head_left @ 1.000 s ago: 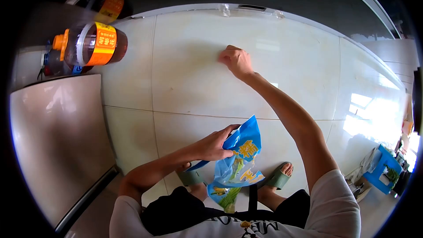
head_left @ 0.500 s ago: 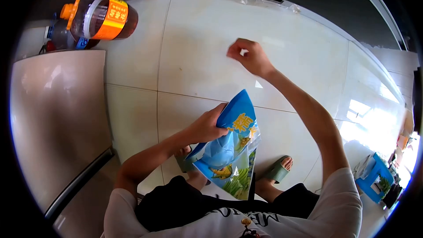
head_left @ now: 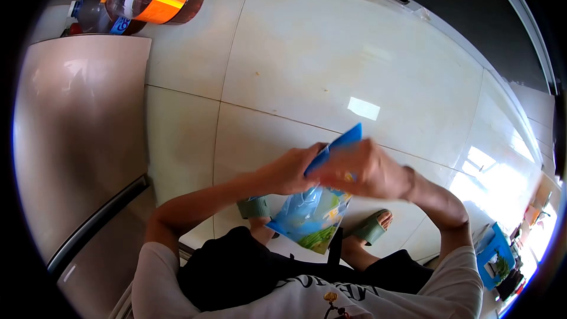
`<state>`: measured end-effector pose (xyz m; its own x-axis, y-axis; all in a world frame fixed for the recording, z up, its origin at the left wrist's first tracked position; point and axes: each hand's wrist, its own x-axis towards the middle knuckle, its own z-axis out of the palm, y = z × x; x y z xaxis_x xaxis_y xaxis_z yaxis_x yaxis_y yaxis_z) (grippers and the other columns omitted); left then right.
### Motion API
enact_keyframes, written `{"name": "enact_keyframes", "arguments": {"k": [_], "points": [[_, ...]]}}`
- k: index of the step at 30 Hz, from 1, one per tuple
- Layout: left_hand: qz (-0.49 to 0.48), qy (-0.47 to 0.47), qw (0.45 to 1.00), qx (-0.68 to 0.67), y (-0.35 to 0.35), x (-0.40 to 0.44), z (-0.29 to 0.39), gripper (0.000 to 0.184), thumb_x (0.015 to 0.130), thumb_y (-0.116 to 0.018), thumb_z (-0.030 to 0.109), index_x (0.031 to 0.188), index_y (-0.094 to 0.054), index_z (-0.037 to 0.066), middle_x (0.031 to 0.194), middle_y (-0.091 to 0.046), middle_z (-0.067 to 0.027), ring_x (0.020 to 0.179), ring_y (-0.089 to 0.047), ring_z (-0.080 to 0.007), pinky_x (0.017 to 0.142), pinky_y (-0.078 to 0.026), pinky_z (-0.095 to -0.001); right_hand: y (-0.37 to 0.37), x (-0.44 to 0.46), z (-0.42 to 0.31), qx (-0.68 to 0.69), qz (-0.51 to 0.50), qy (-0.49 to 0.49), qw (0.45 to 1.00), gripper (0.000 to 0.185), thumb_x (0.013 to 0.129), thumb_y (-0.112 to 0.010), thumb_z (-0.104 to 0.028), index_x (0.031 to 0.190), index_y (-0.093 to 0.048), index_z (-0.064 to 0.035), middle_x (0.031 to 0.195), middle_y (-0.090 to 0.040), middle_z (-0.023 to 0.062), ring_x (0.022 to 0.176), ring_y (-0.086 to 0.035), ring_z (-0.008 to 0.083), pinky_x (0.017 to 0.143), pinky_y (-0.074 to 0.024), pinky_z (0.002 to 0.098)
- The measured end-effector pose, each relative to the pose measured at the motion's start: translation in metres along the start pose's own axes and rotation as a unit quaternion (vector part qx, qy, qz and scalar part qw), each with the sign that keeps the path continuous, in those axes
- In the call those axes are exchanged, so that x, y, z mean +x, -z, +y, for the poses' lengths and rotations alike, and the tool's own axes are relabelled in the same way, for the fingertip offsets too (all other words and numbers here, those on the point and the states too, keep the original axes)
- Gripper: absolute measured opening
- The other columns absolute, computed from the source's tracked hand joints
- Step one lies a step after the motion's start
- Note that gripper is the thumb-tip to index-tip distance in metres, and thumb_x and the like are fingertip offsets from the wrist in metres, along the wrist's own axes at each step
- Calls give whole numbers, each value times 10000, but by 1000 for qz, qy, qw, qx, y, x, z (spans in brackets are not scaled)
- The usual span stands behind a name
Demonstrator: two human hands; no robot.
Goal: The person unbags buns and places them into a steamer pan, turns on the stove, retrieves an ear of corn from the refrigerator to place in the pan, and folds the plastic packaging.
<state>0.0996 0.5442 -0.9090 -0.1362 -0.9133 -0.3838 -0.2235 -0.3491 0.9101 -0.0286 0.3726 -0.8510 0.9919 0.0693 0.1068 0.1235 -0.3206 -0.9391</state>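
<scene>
A blue printed plastic food bag [head_left: 319, 215], with a clear section and corn and green leaf pictures, hangs in front of my lap. My left hand [head_left: 294, 170] is closed on its upper left side, thumb and fingers pinching the plastic. Over the upper right side is my right hand [head_left: 372, 171], blurred by motion, its fingers curled in against the bag. A blue corner of the bag sticks up between the hands. The bag's opening and the right fingertips are hidden.
Pale floor tiles [head_left: 354, 41] lie below. A large oil bottle [head_left: 159, 0] with an orange label and another bottle [head_left: 97, 15] stand at the upper left. A glossy cabinet [head_left: 88, 112] is on my left. My slippered foot [head_left: 375, 227] and a blue container [head_left: 495, 260] are at the right.
My right hand has come down from over the floor to the top of the bag. My left hand still holds the bag, which has turned and tilted. The view has shifted slightly.
</scene>
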Motion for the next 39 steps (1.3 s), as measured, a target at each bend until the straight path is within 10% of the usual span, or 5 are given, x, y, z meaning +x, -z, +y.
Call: {"name": "enact_keyframes", "arguments": {"k": [8,12,21,30,39], "points": [[-185,65,980,-38,-23,-12,-11,704,767,-655,-19,1406,-361,20,1132,-641,-235,1018,-650,-369,911,-521,-415,-101,82,167,-59,77,-130,987,96,782,-702,-39,872,-669,-38,866,-642,100,790,-631,290,678,-517,379],[-185,62,979,-59,-24,-16,-12,713,768,-662,-32,1414,-368,31,1139,-636,-239,1017,-649,-368,918,-519,-417,-105,93,163,-90,32,-212,973,53,746,-656,0,769,-620,-31,865,-598,113,824,-608,315,704,-521,391],[-184,56,978,-78,-21,-12,-18,684,770,-671,-43,1394,-394,-1,1186,-620,-245,1064,-637,-355,951,-509,-413,-108,94,159,-385,-111,-66,914,105,739,-614,11,827,-590,-41,947,-598,106,875,-622,266,715,-548,372],[-183,44,979,-83,-21,-12,-21,699,771,-676,-42,1408,-392,-4,1195,-620,-251,1050,-646,-368,942,-522,-434,-91,159,184,-127,173,-153,965,18,780,-553,21,776,-559,4,800,-606,170,770,-588,352,629,-482,409],[-177,42,979,-88,-20,-9,-22,691,784,-678,-33,1412,-391,-2,1204,-621,-243,1069,-639,-375,960,-514,-448,-90,175,187,-278,2,-183,943,157,700,-569,150,761,-567,5,928,-595,188,868,-613,349,714,-539,412]]}}
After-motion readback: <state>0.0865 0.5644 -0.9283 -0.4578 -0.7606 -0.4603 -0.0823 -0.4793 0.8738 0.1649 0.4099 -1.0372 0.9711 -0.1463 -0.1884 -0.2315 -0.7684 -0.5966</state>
